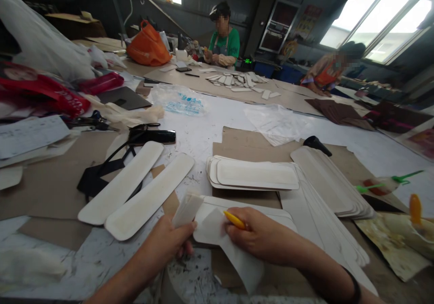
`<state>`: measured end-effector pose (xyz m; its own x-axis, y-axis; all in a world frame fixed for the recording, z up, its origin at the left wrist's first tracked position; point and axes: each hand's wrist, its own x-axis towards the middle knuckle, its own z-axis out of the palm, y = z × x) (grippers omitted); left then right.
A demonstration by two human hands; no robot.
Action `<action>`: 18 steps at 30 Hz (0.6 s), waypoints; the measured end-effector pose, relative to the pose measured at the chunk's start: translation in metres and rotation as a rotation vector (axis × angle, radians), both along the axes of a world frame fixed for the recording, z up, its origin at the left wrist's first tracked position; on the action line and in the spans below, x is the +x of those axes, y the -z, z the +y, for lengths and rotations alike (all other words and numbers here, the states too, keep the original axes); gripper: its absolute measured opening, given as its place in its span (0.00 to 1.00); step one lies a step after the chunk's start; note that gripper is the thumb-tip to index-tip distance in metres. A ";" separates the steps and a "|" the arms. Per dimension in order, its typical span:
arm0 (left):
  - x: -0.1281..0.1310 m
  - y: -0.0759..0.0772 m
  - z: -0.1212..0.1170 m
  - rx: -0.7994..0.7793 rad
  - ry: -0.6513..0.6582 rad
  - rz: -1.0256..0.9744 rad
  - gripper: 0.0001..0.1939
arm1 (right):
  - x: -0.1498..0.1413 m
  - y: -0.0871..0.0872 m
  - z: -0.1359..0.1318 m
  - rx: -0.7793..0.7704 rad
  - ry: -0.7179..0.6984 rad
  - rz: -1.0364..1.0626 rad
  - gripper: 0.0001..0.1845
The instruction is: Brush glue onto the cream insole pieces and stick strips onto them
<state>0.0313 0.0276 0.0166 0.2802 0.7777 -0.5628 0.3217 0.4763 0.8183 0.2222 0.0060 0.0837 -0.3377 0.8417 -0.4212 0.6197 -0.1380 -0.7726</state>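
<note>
My left hand [176,236] is closed around a small stack of white strips [188,208], thumb across the lower end. My right hand [252,231] grips a tool with a yellow handle [234,220]; its working end is hidden. A loose white sheet [242,265] hangs at the right fingers, and whether they pinch it I cannot tell. Under both hands lies a long white rounded panel [206,231]. Just behind it sits a stack of similar panels [257,173]. Two more panels, a left one [120,184] and a right one [149,197], lie side by side to the left.
More panel stacks [330,182] fan out at the right. An orange-handled brush [415,209] stands in a glue-smeared container [412,238]. A black case [152,136] and scissors [96,121] lie left. Across the table are two people, white pieces [237,80] and an orange bag [149,46].
</note>
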 end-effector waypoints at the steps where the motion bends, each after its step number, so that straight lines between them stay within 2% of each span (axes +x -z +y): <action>1: 0.000 0.001 0.000 -0.016 0.002 -0.012 0.15 | -0.001 0.003 0.007 -0.029 -0.041 -0.066 0.08; 6: -0.002 -0.001 0.003 -0.047 0.015 -0.085 0.17 | -0.005 0.011 0.035 -0.173 -0.154 -0.205 0.14; 10: -0.002 -0.006 0.004 -0.069 0.023 -0.105 0.14 | -0.008 0.013 0.043 -0.145 -0.160 -0.257 0.15; 18: -0.002 -0.012 0.003 -0.075 0.018 -0.088 0.14 | -0.012 0.023 0.043 -0.106 -0.177 -0.335 0.09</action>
